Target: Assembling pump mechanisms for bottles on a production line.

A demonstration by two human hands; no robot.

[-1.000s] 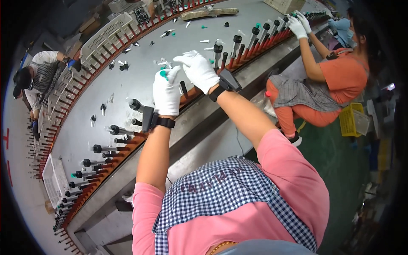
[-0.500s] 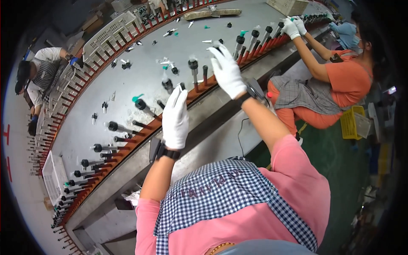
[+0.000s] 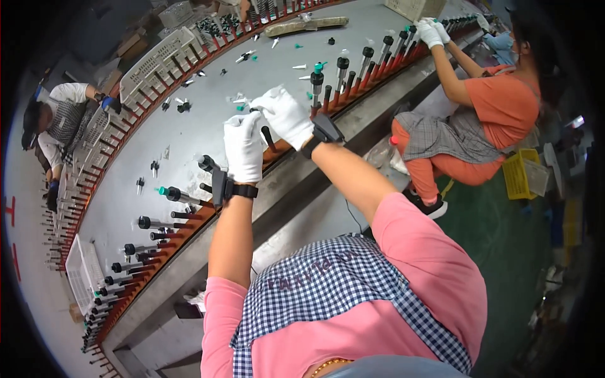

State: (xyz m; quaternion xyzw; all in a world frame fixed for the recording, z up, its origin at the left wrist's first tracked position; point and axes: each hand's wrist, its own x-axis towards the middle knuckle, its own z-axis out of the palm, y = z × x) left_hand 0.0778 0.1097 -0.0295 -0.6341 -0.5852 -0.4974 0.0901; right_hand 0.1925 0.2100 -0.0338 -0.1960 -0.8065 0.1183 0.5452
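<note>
My left hand [image 3: 242, 150], in a white glove, is raised over the row of pegs with its fingers bent closed. Close beside it, my right hand [image 3: 283, 116], also gloved in white, has its fingers pinched together. A small dark piece shows between the fingertips of both hands; the gloves cover most of it. Below my right hand a bare black-tipped peg [image 3: 268, 135] stands in the rail. Left of my hands, a black-capped clear tube with a green tip [image 3: 173, 193] sits on a peg, and another black-capped tube [image 3: 206, 164] is next to my left wrist.
The curved brown rail [image 3: 189, 230] carries many pegs and capped tubes. Loose black and white parts [image 3: 181, 106] lie on the grey table [image 3: 208, 94]. A co-worker in orange [image 3: 504, 116] works at right, another person [image 3: 63, 113] at far left. White crates [image 3: 82, 268] stand along the left.
My right hand has swung left and its spread fingers have closed near my left hand. The left hand has shifted slightly left and curled its fingers. Tubes on the rail have shifted.
</note>
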